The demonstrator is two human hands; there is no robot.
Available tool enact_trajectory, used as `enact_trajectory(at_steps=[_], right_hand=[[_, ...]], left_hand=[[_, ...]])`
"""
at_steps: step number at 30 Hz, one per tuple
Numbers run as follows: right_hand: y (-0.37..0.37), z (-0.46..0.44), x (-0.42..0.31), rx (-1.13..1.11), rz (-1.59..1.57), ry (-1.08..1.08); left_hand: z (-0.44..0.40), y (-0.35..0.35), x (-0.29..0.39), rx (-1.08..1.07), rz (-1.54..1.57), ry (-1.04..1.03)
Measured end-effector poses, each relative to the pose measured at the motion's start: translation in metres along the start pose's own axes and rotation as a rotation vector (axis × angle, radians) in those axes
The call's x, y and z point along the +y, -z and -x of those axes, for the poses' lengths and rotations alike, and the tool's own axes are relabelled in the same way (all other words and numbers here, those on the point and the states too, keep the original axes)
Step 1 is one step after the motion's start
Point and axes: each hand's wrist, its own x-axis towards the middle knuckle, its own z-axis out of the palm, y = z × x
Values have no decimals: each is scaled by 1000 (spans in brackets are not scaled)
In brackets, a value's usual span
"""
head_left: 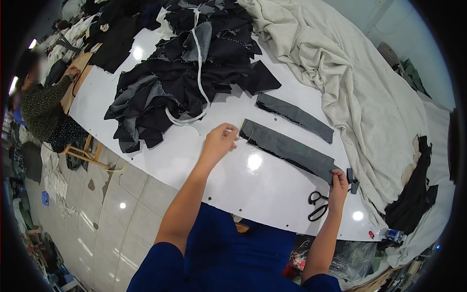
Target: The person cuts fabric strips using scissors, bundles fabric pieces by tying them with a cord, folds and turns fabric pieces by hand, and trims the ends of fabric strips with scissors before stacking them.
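Note:
A long dark grey strip of fabric [292,150] with frayed edges lies slantwise on the white table. My right hand [339,184] pinches its right end between thumb and fingers. Just off the strip's left end is my left hand [221,142], its fingers half curled and apart, with nothing visible in them. A second, shorter grey fabric strip [296,117] lies beyond the first, roughly parallel to it. Black-handled scissors [318,206] are beside my right wrist, their blades partly hidden by it.
A heap of black and grey fabric pieces [189,73] with a white band [199,73] over it covers the far left of the table [228,185]. Cream cloth [335,63] is bunched along the right. A bottle [393,235] lies at the near right corner. Another person [41,107] sits at left.

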Motion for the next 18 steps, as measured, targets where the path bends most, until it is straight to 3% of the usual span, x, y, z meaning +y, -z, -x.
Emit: enact_trajectory(at_steps=[1,4,5,12,18], right_hand=[[1,0,5,9,-11,9],[3,1,16,7,2,42],[1,3,13,10,5,76],[6,4,1,5,-20,199],[4,-3,6,59,-70,230]], left_hand=[[2,-2,-7,32,-99,8],[-5,-25,-42,234,-623,-463],[2,-36,-34,313,-607,-526],[-4,-60,-18,410,-914,-499],[-8,-52,-22,345,-642,-344]])
